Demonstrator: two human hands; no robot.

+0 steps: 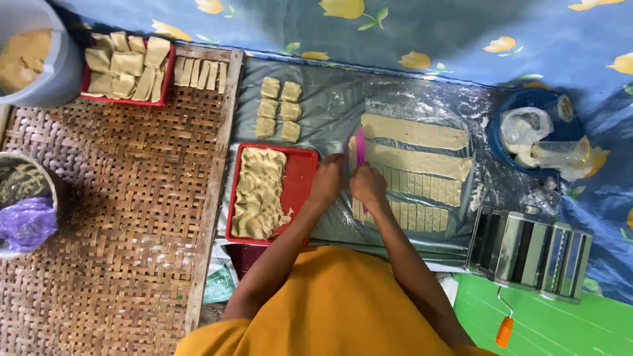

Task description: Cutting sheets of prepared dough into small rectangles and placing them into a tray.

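Observation:
Several long strips of pale dough point(414, 132) lie on a floured plastic sheet point(330, 105). The nearer strips point(422, 198) are scored into small rectangles. My right hand point(368, 186) is closed around a pink plastic cutter point(360, 146) at the left end of the strips. My left hand point(328, 179) rests beside it on the sheet, next to a red tray point(302, 177) heaped with dough pieces point(258, 192). Small stacked dough squares point(279, 109) sit beyond the tray.
A metal pasta roller point(531, 252) with an orange-handled crank stands at right. A blue bowl point(537, 132) holds plastic bags. A woven bamboo tray point(125, 198) at left carries another red tray point(128, 66) of dough. A grey bucket point(33, 56) is at top left.

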